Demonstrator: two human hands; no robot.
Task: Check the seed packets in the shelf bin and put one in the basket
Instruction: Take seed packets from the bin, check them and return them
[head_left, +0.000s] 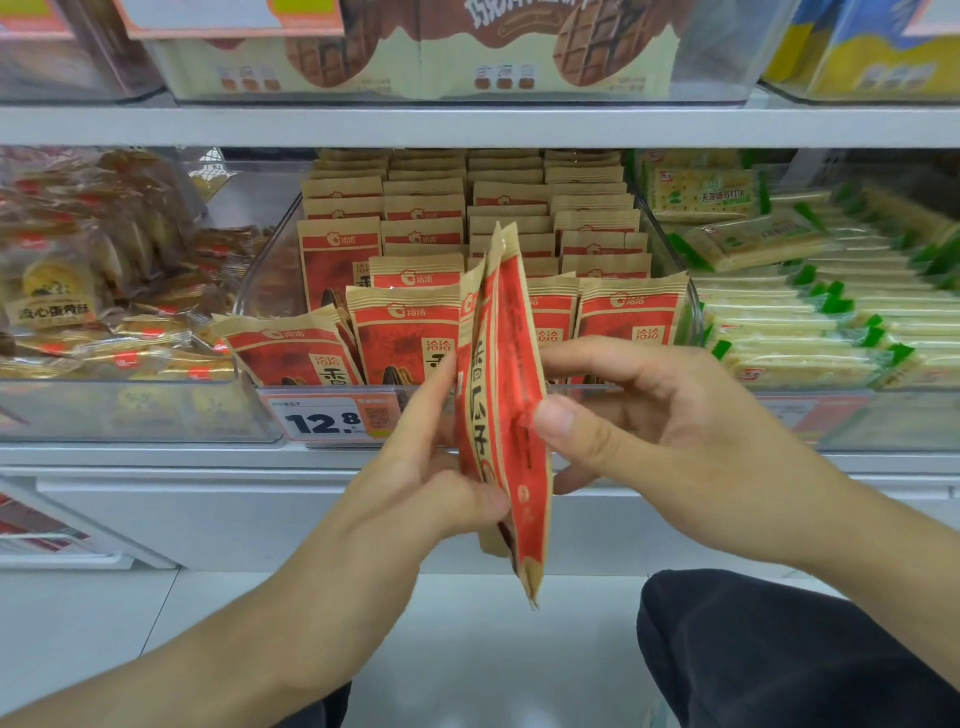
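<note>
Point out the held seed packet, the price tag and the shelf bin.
held seed packet (511, 395): head view, red side face.
price tag (324, 421): head view, printed number.
shelf bin (270, 270): head view, clear left wall.

White metal shelving (467, 130) fills the view, its boards running level across the frame; clear plastic bins sit side by side on them, one at left heaped with wrapped pastries (98, 291), one at right stacked with green-trimmed cracker packs (810, 312). Above stand chocolate biscuit boxes (415, 57); a price tag (332, 418) reading 12.8 hangs on the shelf edge; the floor (88, 639) below is pale and evenly lit.
</note>
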